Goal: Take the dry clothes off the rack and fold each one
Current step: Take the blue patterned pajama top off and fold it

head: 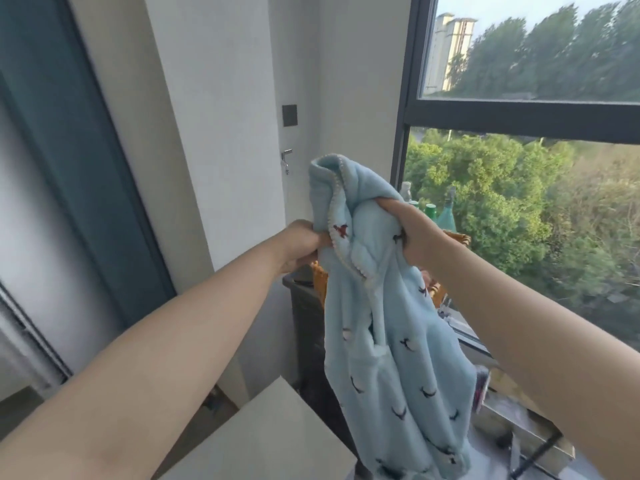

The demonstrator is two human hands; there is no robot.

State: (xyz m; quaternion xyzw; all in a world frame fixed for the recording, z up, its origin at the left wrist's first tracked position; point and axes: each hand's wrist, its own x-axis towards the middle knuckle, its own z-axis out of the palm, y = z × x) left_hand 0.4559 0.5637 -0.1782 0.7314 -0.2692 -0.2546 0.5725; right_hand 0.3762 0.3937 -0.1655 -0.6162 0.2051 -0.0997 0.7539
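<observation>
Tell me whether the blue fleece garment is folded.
Not folded: the blue fleece garment hangs loose and bunched, gripped near its top by the left hand and right hand.

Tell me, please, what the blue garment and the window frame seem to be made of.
The blue garment looks like soft matte fleece: fuzzy surface, thick rounded folds. The window frame looks like dark coated metal, smooth and straight-edged, though plastic cannot be ruled out.

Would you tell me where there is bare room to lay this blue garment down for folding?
The pale tabletop at bottom centre, beside the hanging blue garment, looks bare. The window ledge is crowded with bottles and clutter.
</observation>
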